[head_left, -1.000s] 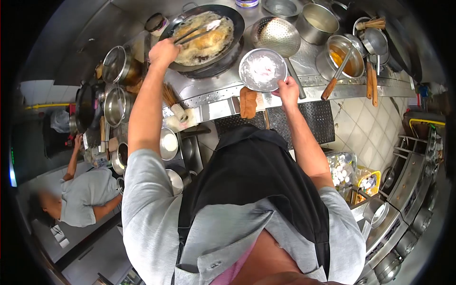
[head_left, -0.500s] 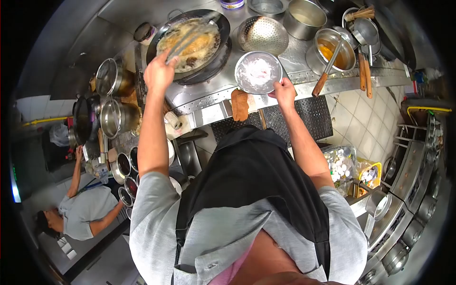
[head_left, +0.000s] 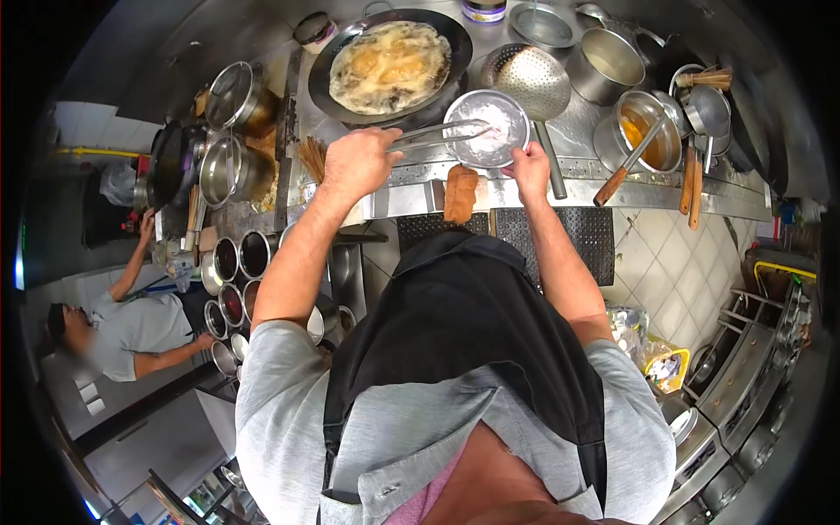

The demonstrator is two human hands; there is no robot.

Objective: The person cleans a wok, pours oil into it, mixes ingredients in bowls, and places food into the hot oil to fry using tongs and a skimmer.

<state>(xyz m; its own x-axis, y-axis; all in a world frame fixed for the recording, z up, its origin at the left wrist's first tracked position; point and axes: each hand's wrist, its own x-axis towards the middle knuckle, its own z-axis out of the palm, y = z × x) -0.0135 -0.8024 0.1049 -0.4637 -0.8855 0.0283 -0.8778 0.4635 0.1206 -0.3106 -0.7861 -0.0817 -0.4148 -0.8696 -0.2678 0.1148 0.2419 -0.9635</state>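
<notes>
left hand point(head_left: 360, 162) closed round tongs point(head_left: 437, 131); right hand point(head_left: 529, 171) pinching bowl point(head_left: 477, 161) near counter's point(head_left: 576, 175) front edge. food point(head_left: 385, 63) frying in wok point(head_left: 460, 48); white mix point(head_left: 479, 112) uncooked.

Bright ctr, glare off counter point(head_left: 577, 150); edges dark, warped, prob. soft.

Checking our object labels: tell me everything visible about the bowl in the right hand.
The bowl is round, shallow and grey, apparently metal. White powdery material coats much of its inside, with a faint pinkish patch. It opens toward the camera, by the counter's front edge; whether it rests there is unclear. The right hand grips its near right rim; slender tongs or chopsticks from the left hand reach inside.
</notes>
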